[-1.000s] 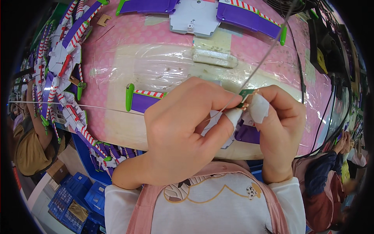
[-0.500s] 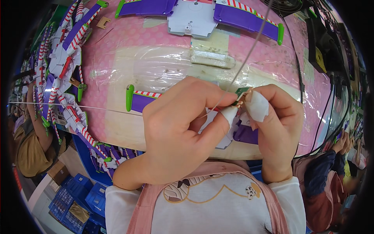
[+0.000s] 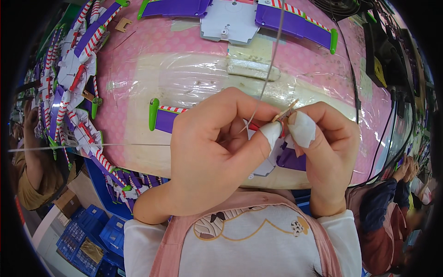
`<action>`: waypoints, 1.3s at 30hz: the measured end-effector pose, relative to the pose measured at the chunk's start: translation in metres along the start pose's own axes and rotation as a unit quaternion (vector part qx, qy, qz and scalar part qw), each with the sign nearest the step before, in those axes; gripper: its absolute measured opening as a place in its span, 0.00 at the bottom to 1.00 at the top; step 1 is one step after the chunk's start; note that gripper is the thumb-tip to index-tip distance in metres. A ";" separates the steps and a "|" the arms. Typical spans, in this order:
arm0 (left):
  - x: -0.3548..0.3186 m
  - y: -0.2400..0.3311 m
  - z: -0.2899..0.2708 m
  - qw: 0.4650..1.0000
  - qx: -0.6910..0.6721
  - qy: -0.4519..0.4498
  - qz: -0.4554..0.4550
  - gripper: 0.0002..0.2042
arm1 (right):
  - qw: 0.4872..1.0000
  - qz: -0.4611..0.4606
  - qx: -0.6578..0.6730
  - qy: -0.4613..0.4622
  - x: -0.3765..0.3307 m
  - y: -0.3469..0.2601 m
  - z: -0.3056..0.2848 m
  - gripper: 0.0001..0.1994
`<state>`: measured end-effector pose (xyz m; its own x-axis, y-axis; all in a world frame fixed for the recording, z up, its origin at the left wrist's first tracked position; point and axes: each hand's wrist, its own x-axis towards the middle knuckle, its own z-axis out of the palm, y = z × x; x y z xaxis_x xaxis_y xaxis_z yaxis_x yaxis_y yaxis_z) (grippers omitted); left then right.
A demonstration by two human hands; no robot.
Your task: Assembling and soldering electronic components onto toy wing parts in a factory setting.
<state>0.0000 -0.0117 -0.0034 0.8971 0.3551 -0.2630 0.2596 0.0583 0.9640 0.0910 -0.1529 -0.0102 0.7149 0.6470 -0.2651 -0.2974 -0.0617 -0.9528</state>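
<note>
My left hand (image 3: 212, 152) and my right hand (image 3: 332, 138) meet over the middle of the table. Between their fingertips is a small circuit board (image 3: 287, 111), turned nearly edge-on, with a bit of red wire beside it. Both thumbs wear white wraps. The left thumb and index finger pinch the board; the right fingertips close at its other side. Under my hands lies a toy wing piece with a purple wing (image 3: 167, 121), a green tip and red-and-white stripes, mostly hidden. A thin grey strand (image 3: 270, 64) runs from above down to my left hand.
Another purple-and-white wing piece (image 3: 228, 21) lies at the far side of the pink table cover (image 3: 120, 83). Many more are heaped at the left. Blue crates (image 3: 87, 226) stand lower left. Dark cables (image 3: 355, 87) run along the right. Other people sit at both sides.
The circuit board has turned from showing its green face to nearly edge-on. The grey strand has swung left at the top. Both hands stay in almost the same place.
</note>
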 end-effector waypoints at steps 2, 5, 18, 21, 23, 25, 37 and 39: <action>0.000 0.001 0.000 1.000 0.005 -0.003 -0.004 0.09 | 1.000 0.001 -0.002 -0.003 0.000 0.000 0.000 0.08; 0.000 0.001 -0.001 1.000 0.007 -0.007 -0.005 0.09 | 1.000 0.004 -0.005 -0.002 -0.001 -0.002 0.001 0.07; -0.001 0.000 -0.002 0.998 0.035 -0.003 0.048 0.09 | 1.000 0.009 -0.018 0.005 -0.001 -0.004 -0.001 0.07; -0.001 -0.002 -0.001 0.993 0.069 0.012 0.092 0.10 | 1.000 0.008 -0.017 0.009 -0.002 -0.006 0.002 0.07; -0.001 -0.002 -0.001 0.994 0.060 0.012 0.088 0.10 | 1.000 0.008 -0.020 0.009 -0.002 -0.006 0.002 0.07; -0.001 -0.002 -0.002 0.996 0.049 0.006 0.070 0.10 | 0.999 0.012 -0.028 0.009 -0.002 -0.005 0.000 0.07; 0.000 -0.002 -0.004 0.999 0.024 -0.009 0.041 0.10 | 0.999 0.033 0.028 0.009 0.000 -0.004 0.000 0.06; -0.001 -0.003 -0.003 0.998 0.030 -0.005 0.049 0.10 | 0.999 0.041 0.030 0.002 0.001 -0.004 -0.002 0.06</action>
<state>-0.0025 -0.0091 -0.0056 0.9224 0.3478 -0.1677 0.1906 -0.0324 0.9811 0.0939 -0.1531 -0.0069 0.6891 0.6381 -0.3435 -0.3930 -0.0692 -0.9169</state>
